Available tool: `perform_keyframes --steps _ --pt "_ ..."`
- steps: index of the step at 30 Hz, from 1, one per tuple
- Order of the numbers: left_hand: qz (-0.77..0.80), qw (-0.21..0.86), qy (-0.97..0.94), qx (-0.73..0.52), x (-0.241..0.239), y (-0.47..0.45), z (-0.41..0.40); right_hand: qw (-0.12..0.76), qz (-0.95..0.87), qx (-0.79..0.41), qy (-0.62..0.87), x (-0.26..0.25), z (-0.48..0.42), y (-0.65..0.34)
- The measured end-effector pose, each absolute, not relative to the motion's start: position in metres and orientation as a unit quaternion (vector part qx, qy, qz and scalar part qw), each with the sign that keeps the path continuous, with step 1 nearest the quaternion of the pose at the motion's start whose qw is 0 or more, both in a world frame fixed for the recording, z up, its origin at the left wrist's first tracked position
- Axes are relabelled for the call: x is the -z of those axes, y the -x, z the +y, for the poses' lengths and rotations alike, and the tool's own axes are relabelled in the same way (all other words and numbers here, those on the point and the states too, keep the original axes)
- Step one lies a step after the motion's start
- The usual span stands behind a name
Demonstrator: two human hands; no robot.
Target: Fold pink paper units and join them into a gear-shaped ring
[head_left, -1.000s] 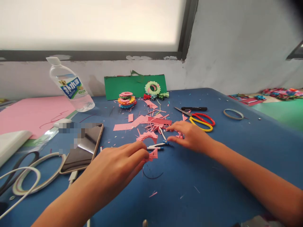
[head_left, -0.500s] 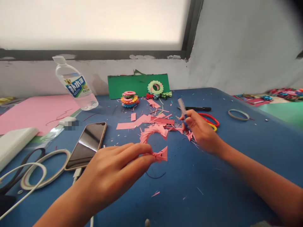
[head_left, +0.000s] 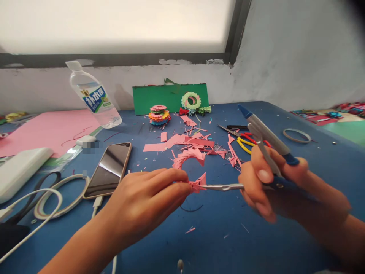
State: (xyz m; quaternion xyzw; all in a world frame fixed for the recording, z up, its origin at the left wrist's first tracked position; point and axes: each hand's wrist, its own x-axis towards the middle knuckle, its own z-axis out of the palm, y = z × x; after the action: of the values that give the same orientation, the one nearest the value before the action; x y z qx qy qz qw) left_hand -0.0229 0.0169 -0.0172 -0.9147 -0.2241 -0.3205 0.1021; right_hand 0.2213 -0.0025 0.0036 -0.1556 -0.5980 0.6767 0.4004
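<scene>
Where the left hand [head_left: 148,198] closes thumb and forefinger near the middle of the frame, it pinches a small folded pink paper piece [head_left: 200,182] just above the blue counter [head_left: 216,236], and the fingertips cover the paper's left end. The right hand [head_left: 265,186], right of centre and partly blurred, is wrapped around a drawing compass [head_left: 268,139]. Its grey leg with a blue tip slants toward the upper left, and its thin metal leg runs leftward to the paper's edge; whether the point touches or pierces the paper is hard to make out. The compass hinge is hidden behind the fingers. Beyond, pink scraps [head_left: 189,154] lie heaped at centre, the scissors [head_left: 242,141] are partly covered by the compass, and a phone [head_left: 110,169] lies at left. Both forearms are cut off by the bottom edge.
</scene>
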Motion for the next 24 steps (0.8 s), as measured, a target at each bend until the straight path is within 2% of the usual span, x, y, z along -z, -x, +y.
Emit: perform_keyframes --steps 24 --pt "-0.218 0.098 0.916 0.323 0.0188 0.0226 0.0156 0.384 -0.606 -0.680 0.150 -0.0012 -0.0016 -0.2183"
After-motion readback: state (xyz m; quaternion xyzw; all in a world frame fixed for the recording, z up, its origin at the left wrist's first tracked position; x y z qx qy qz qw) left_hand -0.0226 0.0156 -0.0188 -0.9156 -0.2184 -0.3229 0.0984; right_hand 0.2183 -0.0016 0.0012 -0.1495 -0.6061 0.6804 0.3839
